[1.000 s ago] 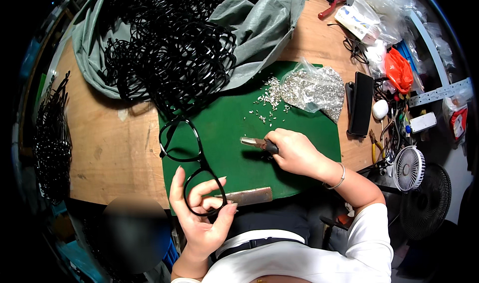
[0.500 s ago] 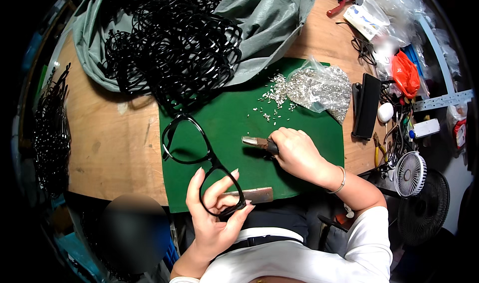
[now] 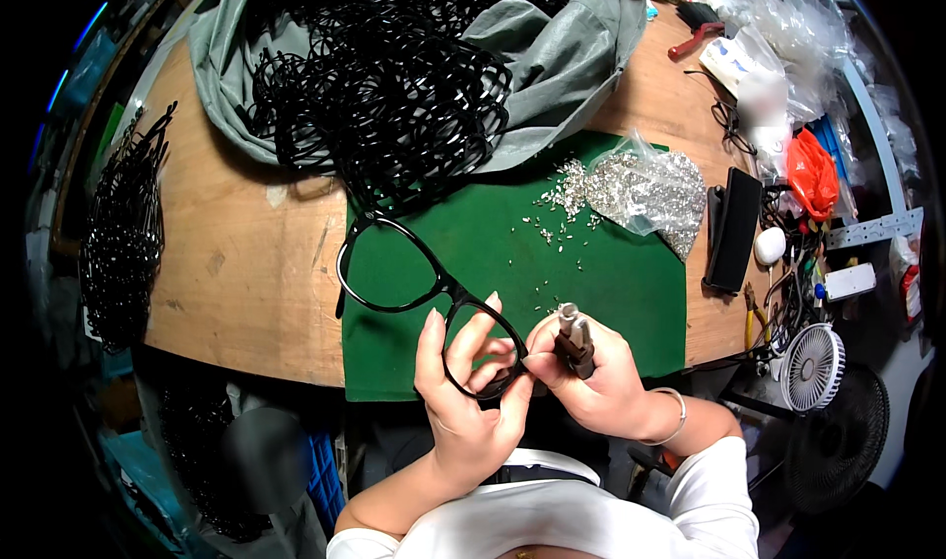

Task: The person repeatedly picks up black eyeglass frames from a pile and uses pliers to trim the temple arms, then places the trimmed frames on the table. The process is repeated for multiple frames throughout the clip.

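Observation:
My left hand [image 3: 471, 411] grips a black eyeglass frame [image 3: 457, 288] by its right rim, with fingers behind and through that rim's opening; the other rim reaches up and left over the green mat [image 3: 503, 263]. My right hand [image 3: 601, 391] is closed on a dark-handled metal hand tool [image 3: 572, 337], its jaws pointing up. The thumb and index finger of that hand meet the outer corner of the frame, beside my left thumb. Small silver pieces [image 3: 562, 194] lie scattered on the mat beside a clear bag [image 3: 645, 192] filled with similar pieces.
Above, an open grey sack [image 3: 547, 76] spills many black frames [image 3: 384, 96] onto the wooden table [image 3: 236, 293]; another bundle [image 3: 118, 234] lies at left. At right are a black flat object [image 3: 733, 229], red bag [image 3: 811, 173], cables, yellow-handled pliers [image 3: 753, 322], a white fan [image 3: 813, 367] and plastic bags.
My left hand has moved right and up with the frame. My right hand has moved down to meet it, tipping the tool from pointing left to pointing upward.

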The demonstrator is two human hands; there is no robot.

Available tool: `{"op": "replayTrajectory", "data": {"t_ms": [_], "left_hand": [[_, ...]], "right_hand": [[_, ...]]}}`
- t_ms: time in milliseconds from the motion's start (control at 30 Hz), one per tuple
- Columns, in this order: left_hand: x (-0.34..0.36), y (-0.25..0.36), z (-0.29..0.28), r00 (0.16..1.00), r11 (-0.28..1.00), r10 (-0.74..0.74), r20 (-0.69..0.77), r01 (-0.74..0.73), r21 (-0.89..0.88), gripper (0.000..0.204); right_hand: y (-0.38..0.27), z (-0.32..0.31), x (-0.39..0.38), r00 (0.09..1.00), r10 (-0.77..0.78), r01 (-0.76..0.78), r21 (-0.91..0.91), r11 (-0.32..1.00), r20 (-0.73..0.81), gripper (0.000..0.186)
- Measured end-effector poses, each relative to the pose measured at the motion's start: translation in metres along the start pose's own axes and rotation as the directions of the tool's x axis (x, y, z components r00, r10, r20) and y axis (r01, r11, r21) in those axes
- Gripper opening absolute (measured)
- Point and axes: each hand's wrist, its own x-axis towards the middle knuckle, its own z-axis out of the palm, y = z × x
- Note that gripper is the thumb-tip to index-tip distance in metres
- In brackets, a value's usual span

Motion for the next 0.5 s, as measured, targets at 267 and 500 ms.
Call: {"op": "replayTrajectory", "data": {"t_ms": [267, 500], "left_hand": [[0.005, 0.005, -0.008, 0.993, 0.993, -0.078, 0.084, 0.084, -0.078, 0.084], [0.018, 0.023, -0.027, 0.942, 0.852, -0.244, 0.230, 0.322, -0.413, 0.083]], "right_hand": [[-0.021, -0.013, 0.016, 0.843, 0.410, -0.528, 0.390, 0.754, 0.349, 0.020], [-0.032, -0.015, 0.023, 0.787, 0.342, -0.557, 0.353, 0.752, 0.514, 0.019]]}}
